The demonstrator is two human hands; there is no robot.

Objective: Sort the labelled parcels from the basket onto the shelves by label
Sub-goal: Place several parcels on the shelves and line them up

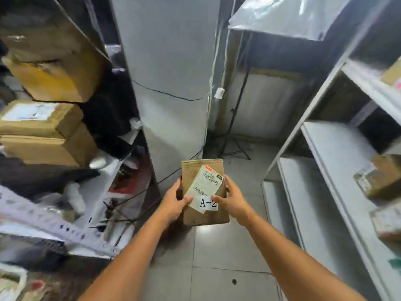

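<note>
Brown cardboard, creased and matte, makes up the flat rectangular parcel point(195, 172) held at mid-height over the grey tiled floor point(227, 246), in the aisle between the two racks. A white paper label point(205, 187) sits skewed on its top face, printed with barcodes and a large "A-2"; one corner of it looks lifted. The left hand point(173, 202) grips the parcel's left edge, thumb on the label, and the right hand point(233, 199) grips the right edge the same way. To the left, a perforated metal rack point(43, 218) carries stacked cardboard boxes point(43, 135) close to the arm. To the right, smooth white shelves point(334, 153) show long bare boards, with small brown parcels point(377, 177) near their far right end. A plain grey pillar point(171, 83) stands straight ahead.
</note>
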